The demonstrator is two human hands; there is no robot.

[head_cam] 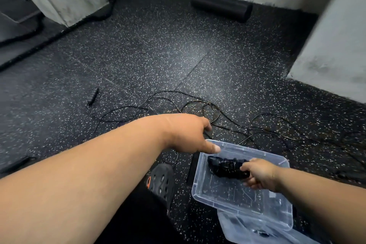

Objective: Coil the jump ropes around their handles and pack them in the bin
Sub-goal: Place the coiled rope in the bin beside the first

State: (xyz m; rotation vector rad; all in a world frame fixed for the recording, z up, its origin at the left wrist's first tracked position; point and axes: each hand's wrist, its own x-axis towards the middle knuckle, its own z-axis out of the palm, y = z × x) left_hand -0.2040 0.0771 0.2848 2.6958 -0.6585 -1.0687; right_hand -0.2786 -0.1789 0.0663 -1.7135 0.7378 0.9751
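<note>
My right hand point(257, 174) grips one end of the coiled jump rope point(227, 166), fingers curled round its handles, and holds it low inside the clear bin point(206, 194), toward the bin's far side. I judge this the placing step: I should lay the bundle flat against the bin's floor and along one wall, so the wraps stay tight and room is left beside it for the next bundle. I should let go only once it rests fully, or the coil may spring loose.

My left hand point(188, 134) reaches past the bin's far left corner, thumb stretched over the rim, fingers bent down toward something dark on the floor point(178, 55); whether they have hold of it I cannot tell. Beyond the bin, the loose ropes point(198, 109) sprawl tangled on the floor, and one handle point(92, 96) lies well apart to the bin's far left. Nearer me than the bin, touching its near end, sits what looks like its lid point(247, 230). My shoe point(162, 182) is just left of the bin.
</note>
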